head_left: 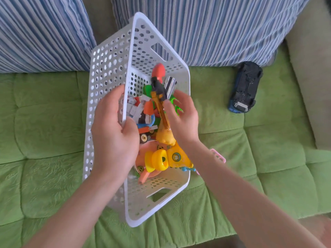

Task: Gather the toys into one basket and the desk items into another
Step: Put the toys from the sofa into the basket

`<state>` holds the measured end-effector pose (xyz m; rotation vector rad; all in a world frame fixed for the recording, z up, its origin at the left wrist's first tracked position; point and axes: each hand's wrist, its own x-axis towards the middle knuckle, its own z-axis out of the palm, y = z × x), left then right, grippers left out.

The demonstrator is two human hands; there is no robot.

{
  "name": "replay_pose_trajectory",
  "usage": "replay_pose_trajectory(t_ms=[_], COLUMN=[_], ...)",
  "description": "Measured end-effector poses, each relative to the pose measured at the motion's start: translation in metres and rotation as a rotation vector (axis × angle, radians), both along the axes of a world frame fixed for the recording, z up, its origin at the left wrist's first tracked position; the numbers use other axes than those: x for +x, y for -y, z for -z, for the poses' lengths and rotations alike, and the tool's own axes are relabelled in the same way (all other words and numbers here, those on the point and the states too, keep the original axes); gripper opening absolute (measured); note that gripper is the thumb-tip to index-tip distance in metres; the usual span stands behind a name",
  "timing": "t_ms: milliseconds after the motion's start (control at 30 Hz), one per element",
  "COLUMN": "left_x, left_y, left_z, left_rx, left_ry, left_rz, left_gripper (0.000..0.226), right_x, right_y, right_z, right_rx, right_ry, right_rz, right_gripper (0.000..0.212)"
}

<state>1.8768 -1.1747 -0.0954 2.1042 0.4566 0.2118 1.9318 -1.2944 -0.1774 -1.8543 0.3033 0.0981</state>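
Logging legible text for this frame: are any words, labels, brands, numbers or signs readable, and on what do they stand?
No text can be read in this frame.
Round emblem on the yellow toy in the white basket: too blurred to read.
Silver plate on the underside of the toy car lying on the green cushion: too small to tell whether it bears any text.

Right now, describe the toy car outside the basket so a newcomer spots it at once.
On the green sofa seat, look right of the white basket, by the striped cushion. The toy car lies there upside down. Unlike the bright toys in the basket, it is dark blue and black.
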Motion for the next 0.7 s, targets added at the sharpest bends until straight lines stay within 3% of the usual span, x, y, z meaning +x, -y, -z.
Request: replay_pose_trajectory(t_ms=[167,400,567,700], left_x=[-0.006,-0.015,-0.016,-0.019], left_y=[0.001,0.01,0.016,0.015], left_z=[-0.003,-0.001,0.003,0.006], left_rx=[0.011,0.017,0.024,0.024], left_ry=[0.011,0.055,0.02,0.017], left_rz=[0.029,0.119,0.117,0.152], left_gripper=[0.056,0.054,0.057,0.054], right_x=[-0.011,-0.074,-0.109,-0.115], right_y=[0.043,0.121,0.131,0.13], right_z=[0.013,0.068,0.092,0.101], right_rx=[-0.176,-0.452,-0.312,-0.314], right_ry=[-0.159,-0.556,-0.805,-0.846], right_rz=[0.313,0.476,0.45,0.398], right_gripper=[0.028,0.033,0.007,0.022])
